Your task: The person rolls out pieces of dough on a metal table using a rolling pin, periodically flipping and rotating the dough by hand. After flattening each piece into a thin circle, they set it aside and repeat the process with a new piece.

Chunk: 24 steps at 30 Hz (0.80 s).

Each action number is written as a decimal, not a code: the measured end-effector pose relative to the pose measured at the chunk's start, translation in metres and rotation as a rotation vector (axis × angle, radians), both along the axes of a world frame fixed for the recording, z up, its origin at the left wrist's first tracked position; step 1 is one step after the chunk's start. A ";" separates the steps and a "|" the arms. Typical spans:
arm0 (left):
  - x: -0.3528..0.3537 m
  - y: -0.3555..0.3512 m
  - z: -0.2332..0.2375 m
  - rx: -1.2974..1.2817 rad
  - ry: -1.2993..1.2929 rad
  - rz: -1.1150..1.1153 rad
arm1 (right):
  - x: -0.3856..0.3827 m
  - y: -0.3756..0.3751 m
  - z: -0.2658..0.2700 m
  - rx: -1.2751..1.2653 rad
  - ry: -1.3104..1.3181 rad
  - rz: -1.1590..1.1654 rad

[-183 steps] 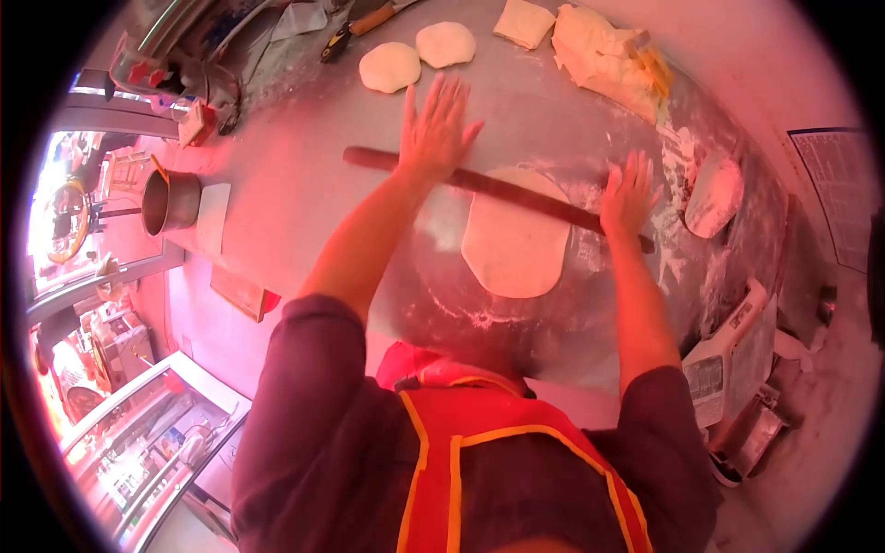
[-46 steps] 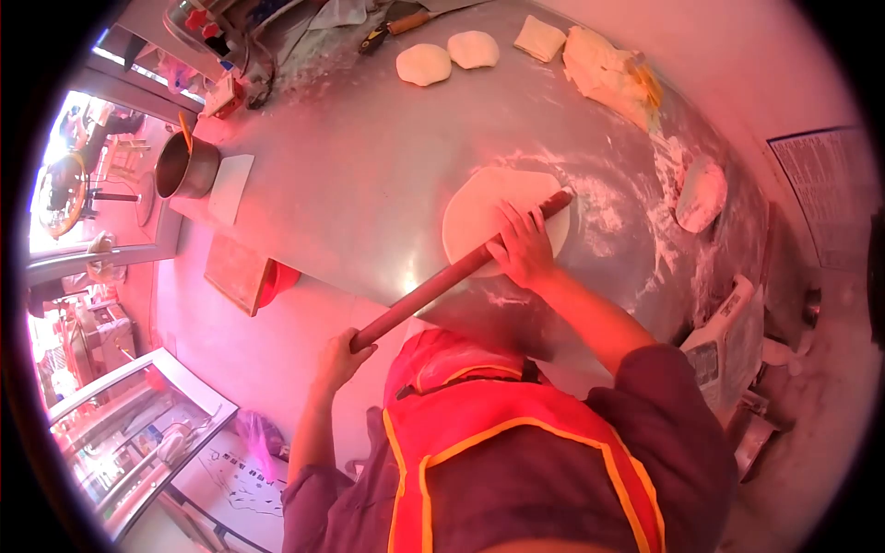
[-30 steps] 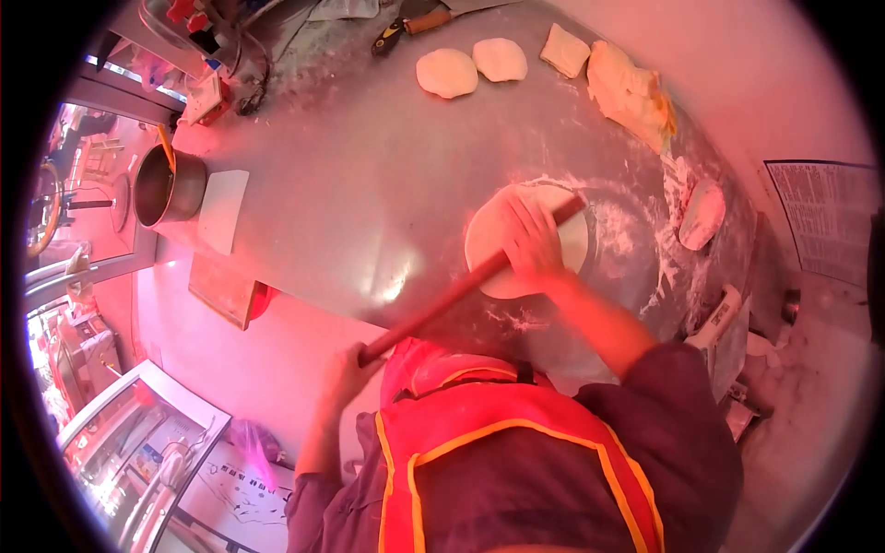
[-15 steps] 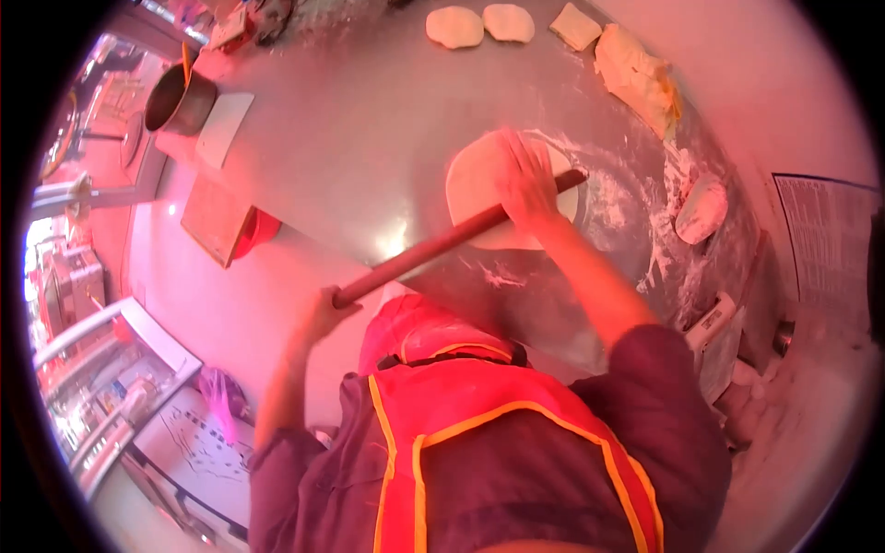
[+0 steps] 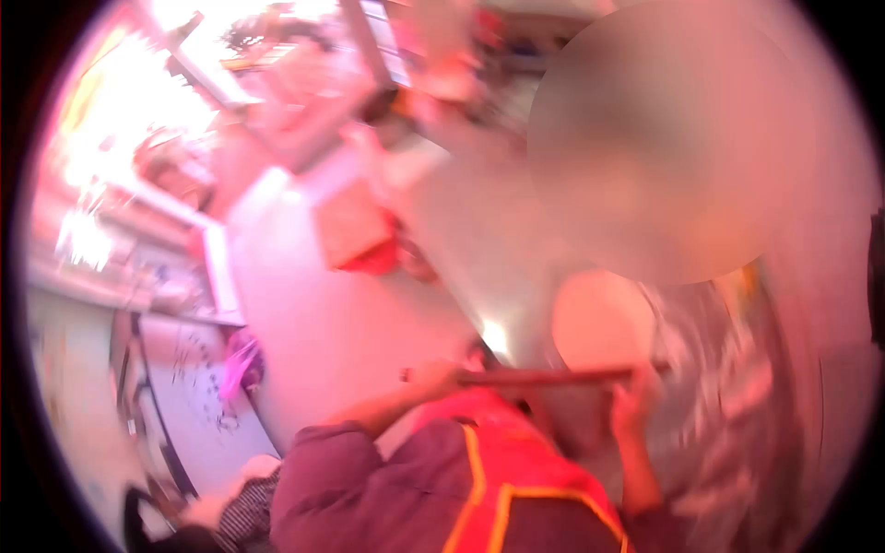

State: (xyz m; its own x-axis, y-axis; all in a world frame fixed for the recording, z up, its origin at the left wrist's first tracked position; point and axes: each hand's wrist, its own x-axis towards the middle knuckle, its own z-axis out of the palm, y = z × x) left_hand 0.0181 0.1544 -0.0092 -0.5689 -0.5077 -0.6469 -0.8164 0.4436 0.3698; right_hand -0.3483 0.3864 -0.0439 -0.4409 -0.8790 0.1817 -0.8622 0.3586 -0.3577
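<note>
A dark rolling pin [image 5: 544,377] lies roughly level across the front of my body. Near its left end my left hand [image 5: 435,376] is wrapped round it. My right hand [image 5: 633,398] holds it near the other end, with its fingers blurred by motion. Just beyond the pin, a round flat sheet of dough [image 5: 601,320] rests on the metal worktop [image 5: 489,230]. White flour streaks mark the surface to the right of the dough.
A box with a red side [image 5: 355,230] stands on the pale surface at the left. A pink-purple bag [image 5: 241,367] is lower left, near a patterned sleeve [image 5: 247,512] of another person. A large blurred disc hides the upper right.
The view has swung left and blurred. My right hand has moved off the dough to the pin's right end, and the pin now lies nearer my body. Another person's sleeve has appeared at lower left.
</note>
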 end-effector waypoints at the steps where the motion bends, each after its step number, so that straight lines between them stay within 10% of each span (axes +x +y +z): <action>1: -0.012 -0.020 0.025 -0.047 0.121 0.072 | -0.017 -0.019 -0.002 -0.158 -0.059 -0.160; 5: -0.078 -0.105 0.015 -0.339 0.295 0.037 | -0.110 -0.077 -0.069 -0.179 -0.166 -0.533; 15: -0.166 -0.179 -0.024 -0.712 0.749 0.147 | -0.135 -0.133 -0.043 0.059 -0.531 -0.367; 21: -0.221 -0.080 -0.113 -0.165 0.785 0.139 | -0.114 -0.131 -0.008 0.064 -0.427 -0.195; 24: -0.218 -0.035 -0.017 0.476 0.798 0.314 | -0.100 -0.139 0.012 0.317 -0.177 -0.059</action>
